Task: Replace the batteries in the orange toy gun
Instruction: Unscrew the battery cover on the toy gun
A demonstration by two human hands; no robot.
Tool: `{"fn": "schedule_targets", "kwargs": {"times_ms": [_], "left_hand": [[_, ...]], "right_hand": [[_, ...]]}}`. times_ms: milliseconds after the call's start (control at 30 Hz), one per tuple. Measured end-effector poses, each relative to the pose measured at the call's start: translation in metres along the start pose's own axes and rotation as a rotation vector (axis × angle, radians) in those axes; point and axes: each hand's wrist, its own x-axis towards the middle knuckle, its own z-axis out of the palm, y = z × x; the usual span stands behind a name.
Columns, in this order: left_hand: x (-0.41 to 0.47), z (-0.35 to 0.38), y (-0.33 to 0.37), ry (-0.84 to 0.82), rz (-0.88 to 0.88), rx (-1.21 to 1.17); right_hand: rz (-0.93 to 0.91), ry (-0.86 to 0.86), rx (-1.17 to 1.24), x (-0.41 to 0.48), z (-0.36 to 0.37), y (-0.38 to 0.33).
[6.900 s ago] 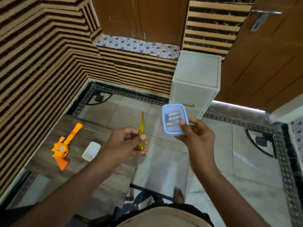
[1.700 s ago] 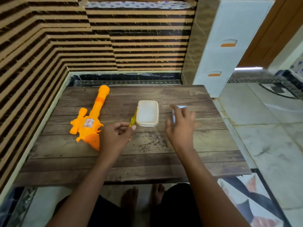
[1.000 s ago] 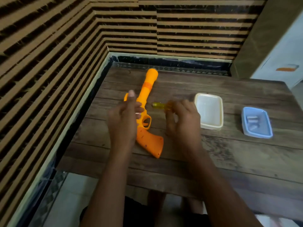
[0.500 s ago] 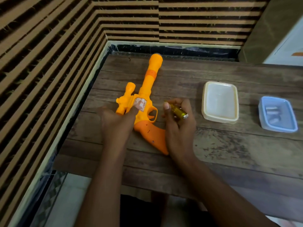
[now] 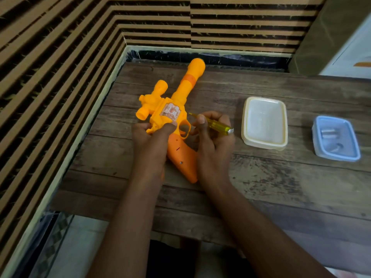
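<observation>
Left hand (image 5: 149,137); right hand (image 5: 213,143); fingers (image 5: 201,123) curled

Orange toy gun (image 5: 176,109), yellow screwdriver (image 5: 217,125), brown striped wall (image 5: 60,57).

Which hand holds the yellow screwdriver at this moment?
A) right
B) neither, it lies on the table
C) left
A: the right hand grips the screwdriver beside the trigger guard, while the left hand holds the gun.

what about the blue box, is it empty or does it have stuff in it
Not empty: the blue box holds small silvery batteries, at least two, lying loose on its bottom.
</observation>
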Motion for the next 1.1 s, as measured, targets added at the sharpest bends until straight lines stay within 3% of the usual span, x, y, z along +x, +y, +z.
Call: {"fn": "schedule_targets", "kwargs": {"times_ms": [200,433,700,1100], "left_hand": [[0.006,0.006,-0.003,-0.073,-0.097,-0.331],[0.005,0.011,-0.002,-0.275,-0.230,-0.373],[-0.001,0.014,-0.001,-0.358,-0.261,-0.430],[0.004,0.026,-0.015,-0.306,-0.167,-0.409]], "right_hand": [[-0.001,0.039,0.133,0.011,-0.012,-0.016],[0.041,-0.219,0.164,0.012,-0.026,-0.023],[0.062,-0.316,0.162,0.021,-0.033,-0.019],[-0.217,-0.473,-0.233,0.028,-0.034,-0.036]]}}
